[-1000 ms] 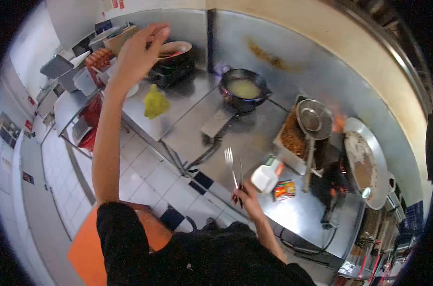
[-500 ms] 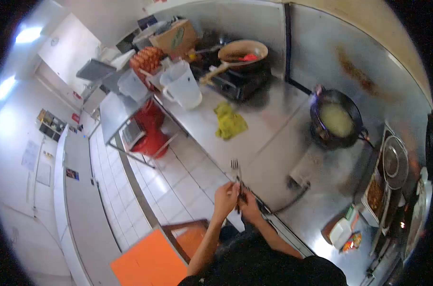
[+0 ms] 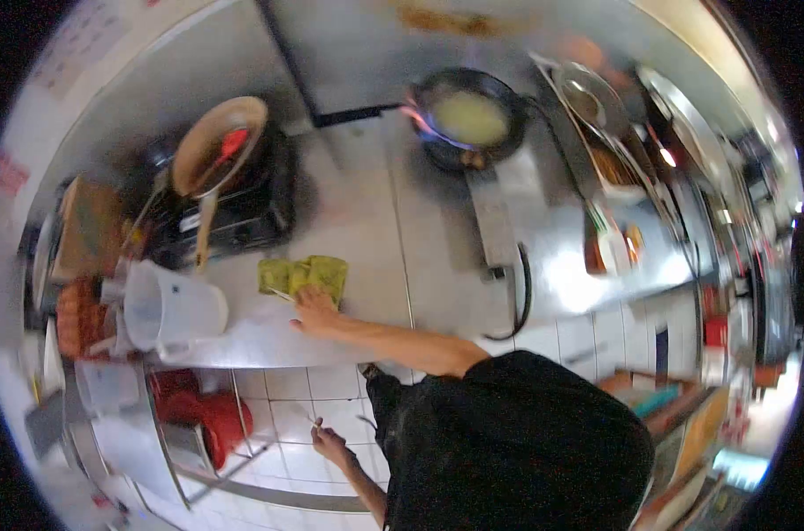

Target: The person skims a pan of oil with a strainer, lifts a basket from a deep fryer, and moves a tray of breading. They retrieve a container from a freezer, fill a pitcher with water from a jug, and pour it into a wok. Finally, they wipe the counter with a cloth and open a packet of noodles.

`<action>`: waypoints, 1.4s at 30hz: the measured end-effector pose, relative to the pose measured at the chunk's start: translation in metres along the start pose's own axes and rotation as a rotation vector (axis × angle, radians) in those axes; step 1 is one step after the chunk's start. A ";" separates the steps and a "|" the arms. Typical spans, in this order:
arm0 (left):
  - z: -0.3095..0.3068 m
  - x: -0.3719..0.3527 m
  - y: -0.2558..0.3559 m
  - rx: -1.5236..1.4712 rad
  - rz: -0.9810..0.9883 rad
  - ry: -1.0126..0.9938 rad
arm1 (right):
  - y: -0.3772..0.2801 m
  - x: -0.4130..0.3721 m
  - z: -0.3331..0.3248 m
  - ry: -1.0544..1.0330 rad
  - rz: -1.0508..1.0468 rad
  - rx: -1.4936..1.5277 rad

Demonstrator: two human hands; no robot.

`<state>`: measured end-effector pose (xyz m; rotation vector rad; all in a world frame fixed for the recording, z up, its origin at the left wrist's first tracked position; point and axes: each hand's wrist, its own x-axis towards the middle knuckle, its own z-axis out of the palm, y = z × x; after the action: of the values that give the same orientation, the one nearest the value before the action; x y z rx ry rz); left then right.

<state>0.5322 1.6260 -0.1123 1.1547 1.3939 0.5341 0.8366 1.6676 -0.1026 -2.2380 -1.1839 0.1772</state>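
My right hand (image 3: 315, 307) reaches across the counter to a folded yellow-green cloth (image 3: 329, 273), its fingers closed at the cloth's near edge. A thin pale utensil (image 3: 281, 294) lies across the cloth by those fingertips. Lower down, out over the floor, my left hand (image 3: 329, 440) is closed around a thin light utensil (image 3: 314, 422), blurred and mostly hidden by the fingers.
Left of the cloth stands a clear plastic jug (image 3: 168, 310), with a wooden-handled pan (image 3: 190, 155) on a black stove (image 3: 243, 226) behind. A wok (image 3: 473, 119) with pale liquid sits over flame. Farther right are a white container (image 3: 612, 252) and strainer (image 3: 583, 97). Red tubs (image 3: 203, 411) stand below.
My hands were together around a fork; now they are apart. The right has gone to the cloth, the left has moved away from the counter. The view has turned sharply.
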 end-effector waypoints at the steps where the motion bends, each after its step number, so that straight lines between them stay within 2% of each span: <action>1: 0.005 0.005 0.017 0.064 0.142 -0.067 | -0.009 -0.001 -0.002 0.112 -0.030 -0.040; 2: 0.006 0.015 0.029 0.110 0.281 -0.147 | -0.018 -0.013 -0.016 0.138 0.056 -0.060; 3: 0.003 0.041 0.029 0.183 0.442 -0.227 | -0.024 -0.034 -0.039 0.173 0.021 -0.055; 4: 0.018 0.048 0.054 0.205 0.388 -0.301 | -0.024 -0.059 -0.054 0.197 -0.025 -0.053; 5: 0.026 0.087 0.051 0.296 0.465 -0.360 | -0.003 -0.088 -0.050 0.052 0.064 0.035; 6: 0.043 0.138 0.048 0.408 0.681 -0.433 | 0.016 -0.122 -0.046 -0.082 0.145 0.142; 7: 0.068 0.152 0.077 0.517 0.910 -0.501 | 0.014 -0.159 -0.078 -0.105 0.222 0.157; 8: 0.092 0.154 0.102 0.575 0.875 -0.547 | 0.037 -0.202 -0.066 -0.051 0.413 0.249; 9: 0.130 0.125 0.151 0.633 0.840 -0.588 | 0.048 -0.243 -0.077 -0.041 0.534 0.144; 10: 0.161 0.138 0.155 0.646 0.925 -0.599 | 0.045 -0.272 -0.103 -0.043 0.809 0.115; 11: 0.192 0.157 0.157 0.654 1.008 -0.606 | 0.031 -0.294 -0.148 0.094 0.971 0.171; 12: 0.216 0.162 0.162 0.652 1.029 -0.634 | 0.043 -0.324 -0.152 0.245 1.121 0.070; 13: 0.235 0.168 0.168 0.854 1.163 -0.562 | 0.068 -0.356 -0.148 0.379 1.212 0.051; 14: 0.252 0.175 0.173 1.057 1.296 -0.473 | 0.080 -0.381 -0.163 0.563 1.207 0.019; 16: 0.274 0.198 0.161 1.062 1.349 -0.480 | 0.113 -0.415 -0.193 0.866 1.146 -0.015; 19: 0.285 0.198 0.154 1.191 1.304 -0.459 | 0.180 -0.460 -0.255 0.989 1.181 -0.061; 20: 0.282 0.200 0.150 1.209 1.325 -0.455 | 0.194 -0.465 -0.285 1.047 1.103 -0.118; 22: 0.276 0.234 0.122 0.894 1.596 -0.388 | 0.259 -0.495 -0.329 0.970 1.213 -0.099; 24: 0.257 0.131 0.135 0.878 1.593 -0.281 | 0.332 -0.526 -0.365 0.902 1.122 -0.405; 25: 0.260 0.086 0.116 0.625 1.300 -0.421 | 0.368 -0.540 -0.382 0.795 1.107 -0.399; 26: 0.257 0.042 0.098 0.402 0.995 -0.541 | 0.399 -0.546 -0.392 0.836 1.036 -0.464; 27: 0.265 0.010 0.076 0.309 0.827 -0.733 | 0.422 -0.550 -0.402 0.762 0.984 -0.434; 29: 0.311 -0.147 0.052 0.528 1.034 -0.805 | 0.462 -0.557 -0.417 0.640 0.883 -0.329; 30: 0.344 -0.180 0.028 0.574 0.834 -0.977 | 0.482 -0.559 -0.416 0.589 0.838 -0.249; 31: 0.382 -0.264 0.034 0.589 0.818 -1.109 | 0.494 -0.560 -0.423 0.478 0.882 -0.146; 32: 0.420 -0.304 0.015 0.604 0.985 -1.204 | 0.502 -0.559 -0.426 0.559 0.872 -0.169; 34: 0.489 -0.393 0.002 0.520 0.961 -1.484 | 0.513 -0.568 -0.428 0.794 0.847 -0.186; 36: 0.556 -0.456 -0.025 0.419 0.994 -1.598 | 0.506 -0.578 -0.436 1.091 0.873 -0.099; 37: 0.582 -0.489 -0.026 0.439 0.917 -1.609 | 0.501 -0.582 -0.436 1.216 0.920 -0.100; 38: 0.606 -0.519 -0.024 0.456 0.842 -1.620 | 0.495 -0.588 -0.435 1.208 0.916 -0.118; 40: 0.668 -0.537 -0.062 0.263 1.514 -1.477 | 0.482 -0.598 -0.428 1.447 1.020 0.149; 41: 0.676 -0.546 -0.060 0.244 1.509 -1.484 | 0.453 -0.599 -0.445 1.383 1.123 0.171; 42: 0.681 -0.551 -0.058 0.232 1.608 -1.615 | 0.421 -0.600 -0.462 1.312 1.231 0.197</action>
<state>1.0467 0.9185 -0.0406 1.9627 -1.0603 0.2402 0.9534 0.8102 -0.0535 -1.8858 0.8569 -0.5909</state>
